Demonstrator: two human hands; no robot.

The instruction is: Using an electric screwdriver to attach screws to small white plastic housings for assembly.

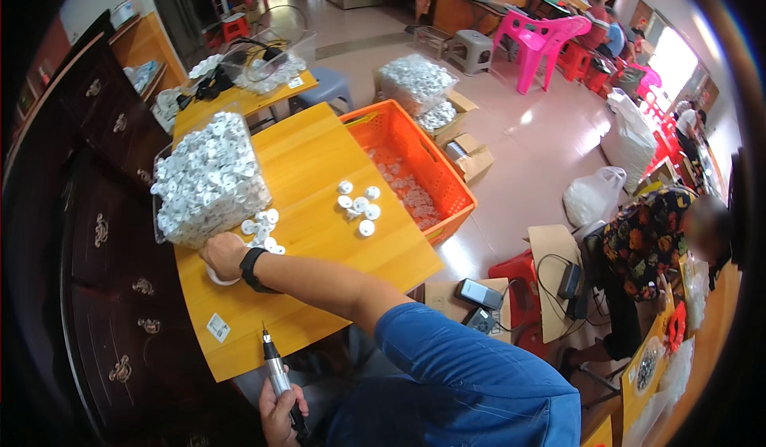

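Note:
My left hand (281, 409) is wrapped round an electric screwdriver (277, 371) with a silver and black body. Its thin bit points up, just over the near edge of the yellow table (299, 176). My right hand (224, 256), a black watch on its wrist, is curled low over the table's left side. A curved white rim (221, 278) shows beneath that hand; its fingertips are hidden. Beside it lies a small heap of white round plastic parts (263, 225). Behind stands a clear bin (257, 177) heaped with such parts. Several more white discs (361, 205) lie loose further right.
An orange crate (447, 168) holding pale parts stands against the table's right side. Dark drawers (96, 287) line the left. A white label (217, 327) lies on the table. At right, a person in a flowered shirt (650, 235) sits near white bags (594, 195).

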